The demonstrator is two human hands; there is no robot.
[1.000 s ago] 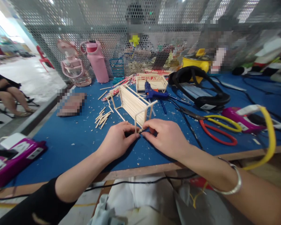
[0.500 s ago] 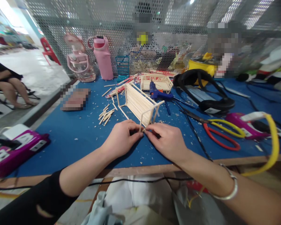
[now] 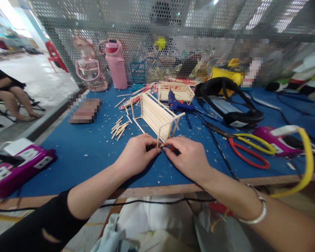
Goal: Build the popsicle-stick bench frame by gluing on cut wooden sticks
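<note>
A small frame built of thin wooden sticks (image 3: 154,113) lies on its side on the blue table, its slatted panel facing left. At its near corner my left hand (image 3: 138,152) pinches the lower end of an upright stick between thumb and fingers. My right hand (image 3: 187,155) meets it there, fingertips closed on the same corner; exactly what they grip is mostly hidden. Left of the frame lies a pile of short cut sticks (image 3: 119,129). Behind it are a blue hot glue gun (image 3: 180,105) and a second stick tray (image 3: 175,92).
Scissors (image 3: 249,150) with red and yellow handles lie at right, near a black headband (image 3: 231,115) and a purple power strip (image 3: 275,140). Another power strip (image 3: 23,168) is at left. Pink bottles (image 3: 117,66) stand before the perforated metal screen (image 3: 136,21). A person sits far left.
Almost nothing differs: both hands stay at the frame's near corner, and the view has shifted very slightly.
</note>
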